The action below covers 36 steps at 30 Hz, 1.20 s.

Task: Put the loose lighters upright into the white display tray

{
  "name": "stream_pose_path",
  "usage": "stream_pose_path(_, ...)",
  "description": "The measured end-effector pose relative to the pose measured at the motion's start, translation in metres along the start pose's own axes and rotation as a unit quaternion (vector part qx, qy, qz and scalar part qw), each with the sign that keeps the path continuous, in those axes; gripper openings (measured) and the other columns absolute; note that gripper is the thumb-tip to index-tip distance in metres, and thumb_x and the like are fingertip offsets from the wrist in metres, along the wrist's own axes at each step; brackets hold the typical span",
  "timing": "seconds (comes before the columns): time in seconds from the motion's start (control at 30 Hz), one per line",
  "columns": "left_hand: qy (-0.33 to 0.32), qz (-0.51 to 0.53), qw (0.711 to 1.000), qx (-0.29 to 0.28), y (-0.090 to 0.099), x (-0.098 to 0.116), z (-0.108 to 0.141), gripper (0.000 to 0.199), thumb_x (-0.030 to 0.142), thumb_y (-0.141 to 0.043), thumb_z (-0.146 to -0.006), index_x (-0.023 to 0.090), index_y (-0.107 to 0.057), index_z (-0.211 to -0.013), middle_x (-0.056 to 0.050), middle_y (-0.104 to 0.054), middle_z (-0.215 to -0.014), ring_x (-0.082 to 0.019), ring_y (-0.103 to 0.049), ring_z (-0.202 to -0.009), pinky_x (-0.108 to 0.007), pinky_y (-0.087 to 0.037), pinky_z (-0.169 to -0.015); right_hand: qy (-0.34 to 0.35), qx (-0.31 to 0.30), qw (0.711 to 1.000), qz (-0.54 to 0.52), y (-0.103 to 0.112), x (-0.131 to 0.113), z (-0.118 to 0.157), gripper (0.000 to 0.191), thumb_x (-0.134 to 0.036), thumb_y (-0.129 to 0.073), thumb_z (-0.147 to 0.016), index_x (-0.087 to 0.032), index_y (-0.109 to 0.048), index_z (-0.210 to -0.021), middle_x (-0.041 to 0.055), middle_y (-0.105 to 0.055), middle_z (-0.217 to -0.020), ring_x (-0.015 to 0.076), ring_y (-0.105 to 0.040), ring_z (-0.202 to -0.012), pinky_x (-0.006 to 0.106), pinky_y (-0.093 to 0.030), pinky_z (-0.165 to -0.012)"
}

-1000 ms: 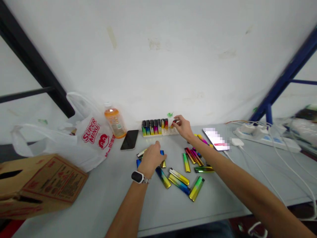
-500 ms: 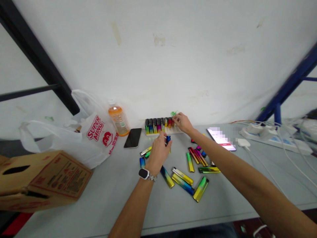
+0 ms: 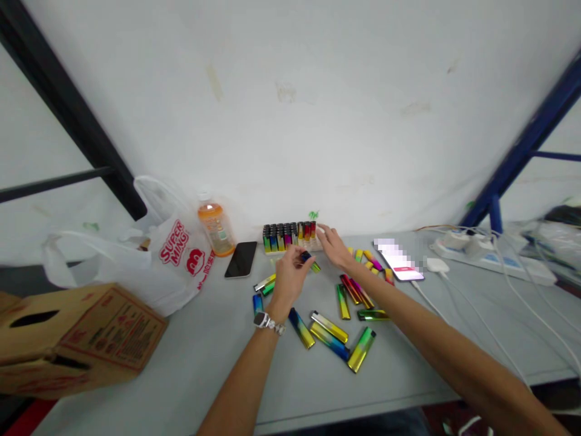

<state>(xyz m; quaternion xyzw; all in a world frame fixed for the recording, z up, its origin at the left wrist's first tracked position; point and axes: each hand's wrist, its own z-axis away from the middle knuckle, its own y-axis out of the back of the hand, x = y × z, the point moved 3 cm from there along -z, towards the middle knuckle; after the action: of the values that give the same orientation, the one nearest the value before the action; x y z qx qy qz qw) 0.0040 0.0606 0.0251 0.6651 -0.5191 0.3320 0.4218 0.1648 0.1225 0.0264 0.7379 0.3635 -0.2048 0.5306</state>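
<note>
Between the fingers of my left hand (image 3: 292, 270) is a lighter (image 3: 307, 258) with a dark blue upper end and a yellow lower end, held tilted just in front of the rack. My right hand (image 3: 333, 245) has its fingers stretched out at the right part of the white rack (image 3: 312, 244), holding nothing that I can see. Upright lighters (image 3: 278, 237) with black tops fill the rack's left part in rows. A red lighter (image 3: 313, 229) stands near my right fingertips. Several loose metallic lighters (image 3: 330, 341) lie on the table around my wrists; my right forearm hides some.
A dark phone (image 3: 241, 259), an orange bottle (image 3: 215, 227), a white plastic bag (image 3: 167, 254) and a cardboard box (image 3: 113, 339) stand left on the grey table (image 3: 190, 375). Right are a lit phone (image 3: 402, 261), a white charger (image 3: 437, 265), cables and a power strip (image 3: 512, 264).
My right hand has let go of the red lighter in the rack and moved slightly down, fingers opening. The lighter in my left hand has gone from upright to tilted.
</note>
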Motion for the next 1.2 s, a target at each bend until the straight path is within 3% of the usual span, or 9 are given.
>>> stream_pose_path(0.03,-0.013,-0.009,1.0,-0.004,-0.001,0.001,0.0,0.023,0.032,-0.073,-0.08,0.019,-0.062,-0.096,-0.003,-0.073,-0.088,-0.016,-0.068,-0.073,-0.027,-0.052,-0.067,-0.015,-0.021,0.997,-0.079,-0.001,-0.004,0.008,0.068,-0.062,-0.018,-0.1,-0.017,-0.066,-0.119,0.0105,-0.064,-0.1,0.022,-0.059,-0.09,0.035,-0.043,-0.086)
stream_pose_path(0.1,-0.04,-0.03,0.999,-0.007,-0.004,0.004,0.002,0.022,0.03,-0.074,-0.079,0.02,-0.066,-0.098,-0.003,-0.074,-0.092,-0.018,-0.068,-0.082,-0.029,-0.051,-0.073,-0.025,-0.086,0.975,-0.203,-0.006,-0.014,0.026,0.076,-0.068,-0.016,-0.097,-0.016,-0.07,-0.088,0.0078,-0.065,-0.084,0.0199,-0.059,-0.08,0.033,-0.045,-0.078)
stream_pose_path(0.2,-0.064,-0.039,0.997,0.003,-0.009,0.01,0.005,0.022,0.026,-0.073,-0.079,0.022,-0.07,-0.1,-0.004,-0.073,-0.095,-0.019,-0.066,-0.09,-0.03,-0.049,-0.078,-0.051,-0.13,0.927,-0.347,-0.013,-0.025,0.051,0.071,-0.076,-0.027,-0.091,-0.018,-0.063,-0.075,0.0023,-0.058,-0.063,0.016,-0.054,-0.061,0.029,-0.045,-0.062)
stream_pose_path(0.3,-0.077,-0.047,0.996,0.01,-0.013,0.016,0.008,0.026,0.022,-0.073,-0.078,0.023,-0.072,-0.103,-0.006,-0.069,-0.104,-0.02,-0.062,-0.098,-0.029,-0.047,-0.076,-0.131,-0.123,0.89,-0.419,-0.02,-0.027,0.065,0.067,-0.081,-0.034,-0.085,-0.02,-0.051,-0.063,-0.0046,-0.038,-0.046,0.0112,-0.036,-0.042,0.025,-0.034,-0.044)
stream_pose_path(0.43,-0.093,-0.057,0.994,-0.032,-0.015,0.022,0.013,0.044,0.019,-0.07,-0.077,0.023,-0.063,-0.12,-0.006,-0.065,-0.113,-0.018,-0.06,-0.097,-0.029,-0.046,-0.077,-0.183,-0.042,0.892,-0.41,-0.021,-0.02,0.071,0.059,-0.074,-0.039,-0.087,-0.023,-0.04,-0.057,-0.0066,-0.03,-0.041,0.009,-0.026,-0.037,0.024,-0.02,-0.038)
stream_pose_path(0.63,-0.111,-0.07,0.99,-0.044,-0.009,0.023,0.014,0.027,0.021,-0.06,-0.084,0.02,-0.062,-0.11,-0.007,-0.066,-0.108,-0.018,-0.06,-0.094,-0.03,-0.046,-0.079,-0.164,0.022,0.899,-0.406,-0.016,-0.013,0.069,0.051,-0.055,-0.034,-0.092,-0.023,-0.04,-0.053,-0.0045,-0.033,-0.041,0.0095,-0.027,-0.035,0.024,-0.02,-0.036)
stream_pose_path(0.73,-0.116,-0.09,0.988,-0.045,-0.01,0.02,0.014,0.022,0.02,-0.059,-0.084,0.019,-0.063,-0.105,-0.006,-0.066,-0.106,-0.018,-0.059,-0.093,-0.029,-0.046,-0.077,-0.187,0.018,0.883,-0.43,-0.015,-0.014,0.07,0.05,-0.055,-0.034,-0.092,-0.023,-0.04,-0.054,-0.0053,-0.031,-0.041,0.009,-0.025,-0.034,0.023,-0.017,-0.035)
stream_pose_path(0.93,-0.098,-0.165,0.979,-0.074,-0.012,0.007,0.011,0.022,0.01,-0.056,-0.079,0.018,-0.064,-0.098,-0.005,-0.066,-0.099,-0.018,-0.059,-0.089,-0.03,-0.047,-0.077,-0.216,-0.04,0.829,-0.514,-0.015,-0.019,0.074,0.063,-0.078,-0.034,-0.084,-0.022,-0.042,-0.057,-0.0087,-0.025,-0.042,0.006,-0.018,-0.034,0.02,-0.013,-0.037)
stream_pose_path(1.2,-0.112,-0.264,0.95,-0.121,-0.02,-0.005,0.014,0.014,0.012,-0.054,-0.084,0.018,-0.064,-0.091,-0.005,-0.066,-0.091,-0.02,-0.059,-0.089,-0.036,-0.049,-0.086,-0.194,0.04,0.877,-0.437,-0.012,-0.009,0.069,0.051,-0.057,-0.034,-0.091,-0.023,-0.041,-0.054,-0.005,-0.03,-0.04,0.0089,-0.023,-0.034,0.023,-0.017,-0.035)
